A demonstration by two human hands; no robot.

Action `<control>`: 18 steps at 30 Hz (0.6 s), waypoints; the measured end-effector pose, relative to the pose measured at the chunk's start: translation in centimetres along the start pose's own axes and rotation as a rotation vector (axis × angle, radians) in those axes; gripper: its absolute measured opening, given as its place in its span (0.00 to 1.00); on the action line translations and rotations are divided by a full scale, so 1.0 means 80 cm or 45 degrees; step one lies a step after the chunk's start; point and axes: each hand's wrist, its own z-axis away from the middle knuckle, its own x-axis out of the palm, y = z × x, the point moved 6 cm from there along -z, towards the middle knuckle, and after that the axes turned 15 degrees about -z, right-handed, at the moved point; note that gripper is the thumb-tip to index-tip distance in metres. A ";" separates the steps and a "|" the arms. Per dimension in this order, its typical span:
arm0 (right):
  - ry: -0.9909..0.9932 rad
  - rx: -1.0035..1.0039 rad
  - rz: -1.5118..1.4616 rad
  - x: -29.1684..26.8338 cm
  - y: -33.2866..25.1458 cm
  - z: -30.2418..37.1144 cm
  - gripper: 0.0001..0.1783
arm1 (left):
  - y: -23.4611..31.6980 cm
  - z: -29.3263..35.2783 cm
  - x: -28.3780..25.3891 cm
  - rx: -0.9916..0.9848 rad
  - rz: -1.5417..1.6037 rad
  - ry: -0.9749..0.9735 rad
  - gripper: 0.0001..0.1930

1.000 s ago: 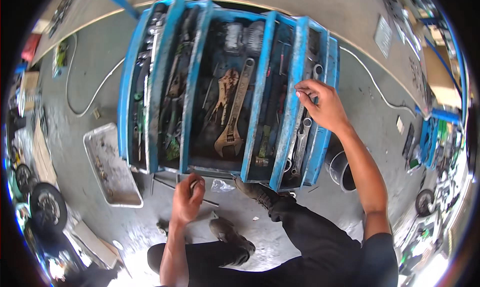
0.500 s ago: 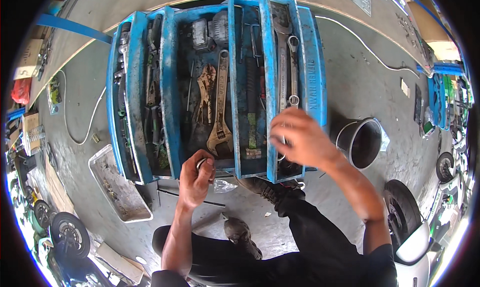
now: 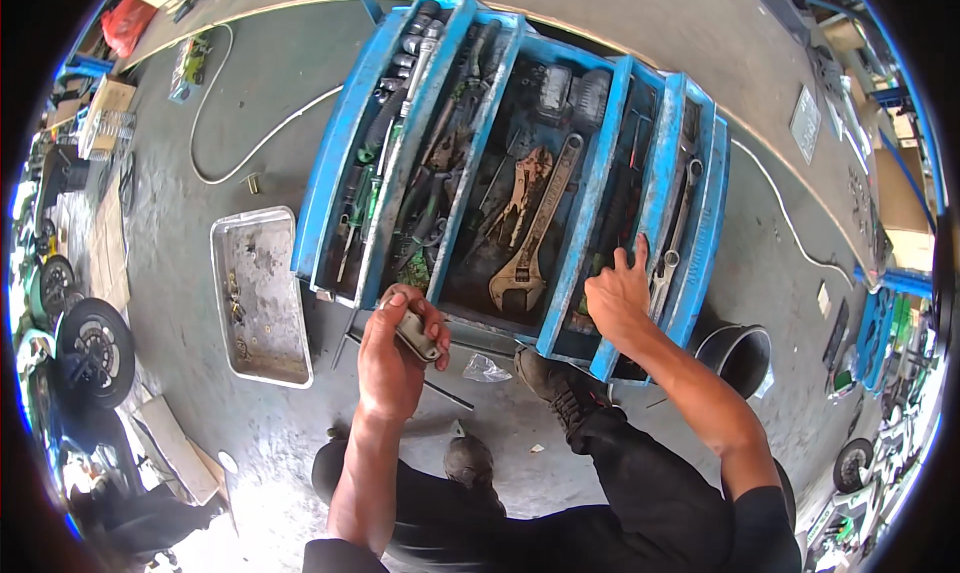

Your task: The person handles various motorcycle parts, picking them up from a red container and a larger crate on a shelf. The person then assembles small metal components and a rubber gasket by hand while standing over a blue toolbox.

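My left hand point(image 3: 392, 348) is closed around a small grey metal part point(image 3: 416, 335), shaped like a cover, in front of the open blue toolbox point(image 3: 588, 213). My right hand point(image 3: 618, 295) is over the right-hand trays. Its index and middle fingers stretch forward onto the tray wall, and nothing shows in its grip. Beside those fingers lie combination wrenches point(image 3: 684, 213) in a narrow tray. An adjustable wrench point(image 3: 540, 233) and dirty locking pliers point(image 3: 520, 195) rest in the middle compartment. Sockets point(image 3: 412, 45) and screwdrivers point(image 3: 352, 208) fill the far left tray.
A shallow metal tray point(image 3: 303, 318) with small bits in it stands on the floor left of the toolbox. A dark bucket point(image 3: 745, 351) sits at the right. My boot point(image 3: 560, 388) is close to the toolbox's front edge. A clear plastic bag point(image 3: 486, 369) lies nearby.
The view has turned, so the toolbox appears tilted and further right. My left hand has rolled to show the metal part. My right hand, blurred before, has slowed with two fingers stretched out.
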 end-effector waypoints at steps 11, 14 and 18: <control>-0.013 -0.514 -2.052 -0.092 -0.008 0.063 0.10 | 0.003 0.047 -0.001 0.059 0.141 0.030 0.14; -0.055 -0.682 -2.336 -0.116 -0.036 0.080 0.09 | -0.007 0.051 0.018 0.017 0.160 -0.052 0.16; -0.152 -0.755 -2.629 -0.126 -0.056 0.078 0.08 | -0.014 0.053 0.028 0.013 0.304 -0.100 0.19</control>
